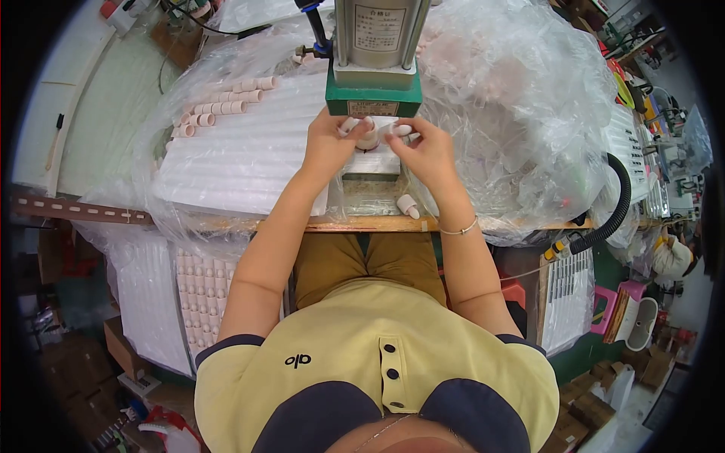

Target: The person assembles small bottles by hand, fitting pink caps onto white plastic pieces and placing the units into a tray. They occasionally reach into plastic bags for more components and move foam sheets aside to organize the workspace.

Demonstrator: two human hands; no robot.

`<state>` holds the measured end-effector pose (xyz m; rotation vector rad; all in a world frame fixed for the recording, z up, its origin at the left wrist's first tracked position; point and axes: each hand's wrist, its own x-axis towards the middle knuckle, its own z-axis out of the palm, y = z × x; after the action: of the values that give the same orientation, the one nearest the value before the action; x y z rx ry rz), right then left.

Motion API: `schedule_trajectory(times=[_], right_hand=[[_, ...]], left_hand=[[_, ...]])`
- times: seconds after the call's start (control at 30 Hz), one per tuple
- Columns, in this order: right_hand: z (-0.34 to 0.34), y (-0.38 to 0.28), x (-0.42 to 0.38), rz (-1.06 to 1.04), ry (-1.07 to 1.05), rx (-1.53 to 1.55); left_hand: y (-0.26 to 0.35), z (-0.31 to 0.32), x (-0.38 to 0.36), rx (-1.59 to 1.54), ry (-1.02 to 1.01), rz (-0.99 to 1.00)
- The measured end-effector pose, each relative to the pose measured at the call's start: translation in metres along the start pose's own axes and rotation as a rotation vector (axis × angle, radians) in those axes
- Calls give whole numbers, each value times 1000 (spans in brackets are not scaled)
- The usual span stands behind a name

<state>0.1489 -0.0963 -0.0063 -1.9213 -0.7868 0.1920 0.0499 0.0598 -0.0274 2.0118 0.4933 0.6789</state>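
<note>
A pale pink cylindrical piece (367,138) stands on a metal block (381,162) beneath the green head (374,97) of a bench press. My left hand (330,142) grips this piece from the left, thumb and fingers closed about it. On the right side, my right hand (427,151) is in a pinch beside the piece; what lies between its fingertips is too small and blurred to name. White covers show on fingertips of both hands. Nearer to me, a small pale pink part with a white tip (408,205) lies on the press base.
Several rows of pale pink cylinders (219,108) lie on white foam sheeting (242,166) at the left. Crumpled clear plastic (521,113) is heaped at the right. A black hose (623,204) curves past the table's right side. Below left sits a tray of pink parts (202,294).
</note>
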Motion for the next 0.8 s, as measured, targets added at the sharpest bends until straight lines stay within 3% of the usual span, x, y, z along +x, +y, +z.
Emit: schedule_trajectory(times=[0.07,0.1,0.13,0.17,0.2,0.27,0.33,0.4,0.47,0.53,0.57,0.63,0.67,0.73,0.8], right_hand=[[13,-3,9,-111,40,-169],[14,-18,10,-101,17,-102],[18,-23,12,-101,19,-102],[23,-26,18,-71,-35,-220],[27,-27,22,-44,-93,-335],[31,-26,29,-40,-176,-358],[34,-22,29,-36,-258,-382],[29,-9,25,-169,-136,-225],[16,12,30,-136,-41,-130],[-4,33,39,-38,74,-57],[-15,43,44,29,101,-82],[-25,63,52,80,109,-91],[-26,72,55,124,113,-96],[-18,83,61,106,100,-140],[-13,87,64,92,94,-186]], left_hand=[[-11,2,11,-383,-36,-79],[-17,0,13,-384,-39,-75],[-24,-6,13,-607,45,-189],[-30,-12,14,-827,133,-303],[-30,-19,13,-823,138,-302],[-30,-36,9,-1335,229,-415],[-48,-60,10,-1458,229,-483],[-57,-83,9,-1800,179,-551],[-60,-109,9,-1781,178,-522],[-76,-134,12,-1332,64,-395],[-81,-144,16,-1334,60,-400],[-82,-160,31,-246,122,-388],[-92,-168,39,-250,113,-385],[-114,-183,54,823,92,26],[-127,-190,63,894,8,51]])
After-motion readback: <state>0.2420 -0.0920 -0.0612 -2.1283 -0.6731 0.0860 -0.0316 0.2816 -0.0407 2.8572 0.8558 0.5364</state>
